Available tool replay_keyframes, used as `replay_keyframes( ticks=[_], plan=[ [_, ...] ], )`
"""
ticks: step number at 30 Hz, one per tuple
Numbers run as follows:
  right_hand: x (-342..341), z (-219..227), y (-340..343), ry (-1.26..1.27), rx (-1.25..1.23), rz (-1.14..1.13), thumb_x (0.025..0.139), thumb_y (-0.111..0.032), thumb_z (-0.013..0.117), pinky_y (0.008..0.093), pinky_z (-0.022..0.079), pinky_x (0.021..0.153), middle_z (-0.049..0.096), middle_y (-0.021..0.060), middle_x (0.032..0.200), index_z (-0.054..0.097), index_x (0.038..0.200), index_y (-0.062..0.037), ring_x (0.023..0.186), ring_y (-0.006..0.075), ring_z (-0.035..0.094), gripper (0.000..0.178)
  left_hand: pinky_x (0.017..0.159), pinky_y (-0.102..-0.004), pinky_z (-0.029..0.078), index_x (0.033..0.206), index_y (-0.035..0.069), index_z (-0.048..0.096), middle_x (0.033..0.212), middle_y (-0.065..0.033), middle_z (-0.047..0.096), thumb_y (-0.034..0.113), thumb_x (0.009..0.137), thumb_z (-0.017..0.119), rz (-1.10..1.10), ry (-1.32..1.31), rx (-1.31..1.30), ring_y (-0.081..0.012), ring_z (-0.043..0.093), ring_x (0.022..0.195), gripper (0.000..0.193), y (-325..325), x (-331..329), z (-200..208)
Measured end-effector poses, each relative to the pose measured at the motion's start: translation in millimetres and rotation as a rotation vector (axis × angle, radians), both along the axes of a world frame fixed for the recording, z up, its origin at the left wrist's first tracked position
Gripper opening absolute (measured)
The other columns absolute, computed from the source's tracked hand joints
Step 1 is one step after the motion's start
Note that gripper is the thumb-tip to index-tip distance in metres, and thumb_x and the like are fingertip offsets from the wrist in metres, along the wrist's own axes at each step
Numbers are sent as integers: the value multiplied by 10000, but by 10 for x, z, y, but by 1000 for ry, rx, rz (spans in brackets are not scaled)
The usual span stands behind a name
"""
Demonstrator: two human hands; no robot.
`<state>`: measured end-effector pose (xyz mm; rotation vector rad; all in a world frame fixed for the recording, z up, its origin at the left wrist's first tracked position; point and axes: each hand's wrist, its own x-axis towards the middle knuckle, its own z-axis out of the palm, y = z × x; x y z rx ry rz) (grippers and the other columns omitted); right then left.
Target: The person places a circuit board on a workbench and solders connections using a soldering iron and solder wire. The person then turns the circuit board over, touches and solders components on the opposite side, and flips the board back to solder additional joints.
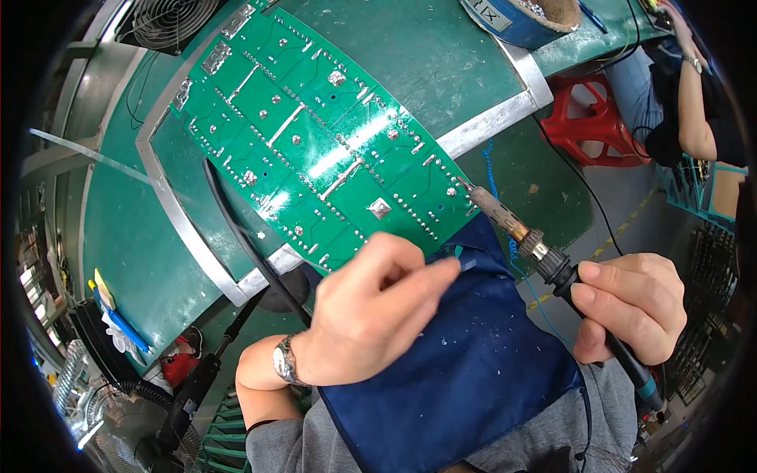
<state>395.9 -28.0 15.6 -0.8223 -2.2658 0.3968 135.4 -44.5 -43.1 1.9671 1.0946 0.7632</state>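
My right hand grips a soldering iron by its black handle. The iron's tip points up and left, at the right edge of a large green circuit board; whether it touches cannot be made out. Rows of shiny solder joints and several broad silver patches cover the board's visible side. By the near edge of the board, my left hand is closed, fingers curled and index fingertip pointing right. A small bluish, see-through bit shows at that fingertip; what the fingers hold is unclear.
Under the board is a green worktable with a silver metal frame. A blue tub stands at the far edge, a black fan at far left. A black hose curves beside the board. At right, another person sits near a red stool.
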Motion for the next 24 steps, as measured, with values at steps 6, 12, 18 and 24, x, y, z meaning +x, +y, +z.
replay_keyframes(
  ticks=[6, 12, 18, 24],
  plan=[
    [20, -57, -57, 31, 3, 7, 842, -145, 718, 244, 564, 456, 683, 157, 758, 722, 824, 47, 549, 178, 656, 193, 502, -228, 423, 944, 51, 734, 824, -38, 578, -46, 763, 758, 231, 85, 144, -108, 535, 600, 207, 190, 42, -42],
    [-34, -110, -31, 17, 28, 1, 816, -150, 744, 241, 558, 454, 682, 150, 757, 727, 824, 52, 556, 180, 658, 203, 487, -285, 448, 952, 32, 698, 775, -41, 540, -29, 694, 767, 205, 132, 313, -150, 553, 577, 275, 270, 68, -135],
    [-105, -107, -40, -30, 109, 40, 805, -81, 729, 231, 552, 451, 676, 147, 765, 718, 809, 55, 567, 180, 653, 136, 501, -262, 426, 966, 39, 730, 788, -55, 538, -59, 736, 765, 193, 133, 275, -137, 542, 597, 253, 280, 120, -114],
    [-165, -56, -70, -77, 122, 2, 809, -72, 725, 226, 547, 454, 674, 138, 773, 709, 806, 49, 578, 174, 649, 123, 496, -271, 457, 994, 16, 711, 786, -45, 525, -63, 712, 745, 169, 157, 325, -144, 556, 593, 295, 282, 103, -83]
  ],
)
